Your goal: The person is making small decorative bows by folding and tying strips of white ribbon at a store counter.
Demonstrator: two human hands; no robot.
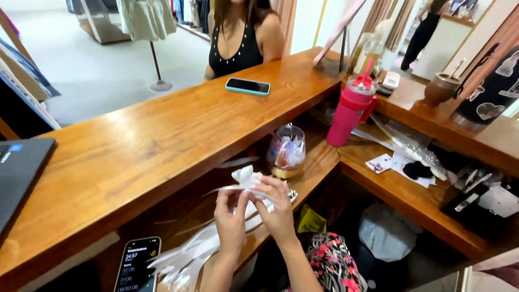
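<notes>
My left hand and my right hand are raised together over the lower desk shelf. Both pinch a white ribbon bow, whose loops stick up above my fingers. Loose white ribbon strands trail down from the bow to a heap by my left forearm. A phone with a lit screen lies just left of that heap. A clear wrapped gift jar with a gold base stands a little beyond my right hand.
A raised wooden counter runs in front, with a teal-cased phone and a dark laptop on it. A person in a black top sits behind it. A pink tumbler with a straw stands to the right.
</notes>
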